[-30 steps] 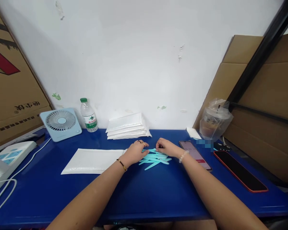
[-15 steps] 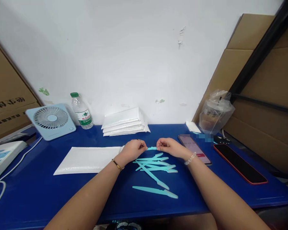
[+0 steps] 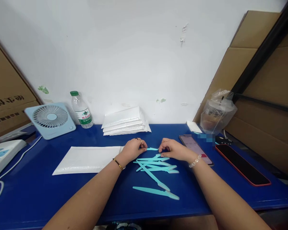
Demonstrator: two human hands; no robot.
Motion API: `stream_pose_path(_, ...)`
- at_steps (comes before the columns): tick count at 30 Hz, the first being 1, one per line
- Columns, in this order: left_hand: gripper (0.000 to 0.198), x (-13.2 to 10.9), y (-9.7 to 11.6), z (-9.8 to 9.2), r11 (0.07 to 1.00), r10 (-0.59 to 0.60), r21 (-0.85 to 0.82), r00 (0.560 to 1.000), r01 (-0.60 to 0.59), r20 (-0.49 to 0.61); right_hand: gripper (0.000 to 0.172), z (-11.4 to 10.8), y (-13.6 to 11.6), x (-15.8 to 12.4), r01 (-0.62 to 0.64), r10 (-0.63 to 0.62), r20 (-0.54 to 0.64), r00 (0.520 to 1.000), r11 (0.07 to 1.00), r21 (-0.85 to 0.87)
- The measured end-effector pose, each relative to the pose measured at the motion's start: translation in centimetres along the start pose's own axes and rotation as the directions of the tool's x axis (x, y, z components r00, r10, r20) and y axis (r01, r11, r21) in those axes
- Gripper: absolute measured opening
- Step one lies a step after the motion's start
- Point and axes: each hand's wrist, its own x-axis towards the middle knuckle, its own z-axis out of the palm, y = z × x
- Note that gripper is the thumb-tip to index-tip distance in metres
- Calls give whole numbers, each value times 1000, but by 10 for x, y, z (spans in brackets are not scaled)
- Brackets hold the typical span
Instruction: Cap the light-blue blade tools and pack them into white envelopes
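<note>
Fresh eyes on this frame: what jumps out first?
Probably the turquoise sticks strewn on the blue table, with one more stick between the left hand and right hand. Next, the stacked white envelopes at the back by the wall, then the pale-blue fan at back left.

Dark bracelet (image 3: pixel 117 164), clear beaded bracelet (image 3: pixel 195 161)

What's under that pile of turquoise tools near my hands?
Blue tabletop shows through the gaps between the turquoise tools. Where they cross, upper ones hide parts of lower ones; what lies directly beneath can't be seen.
</note>
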Motion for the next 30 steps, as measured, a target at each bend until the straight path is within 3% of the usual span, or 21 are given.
stream_pose_path(5, 23, -8, 16, -5, 997, 72, 2, 997, -72, -7, 11, 4, 1, 3, -16, 16, 25, 1000, 1000, -22)
stream_pose_path(9, 18, -11, 19, -2, 986, 142, 78, 987, -149, 80, 13, 1, -1, 2, -22, 22, 2, 1000, 999, 32)
stream_pose_path(18, 13, -7, 16, -3, 982, 96, 165, 995, -93, -5, 18, -9, -4, 0, -36, 39, -60, 997, 998, 48)
stream_pose_path(30, 15, -6, 19, -4, 973, 82, 214, 996, -90, 43, 26, -6, -4, -2, -92, 100, -32, 994, 976, 197)
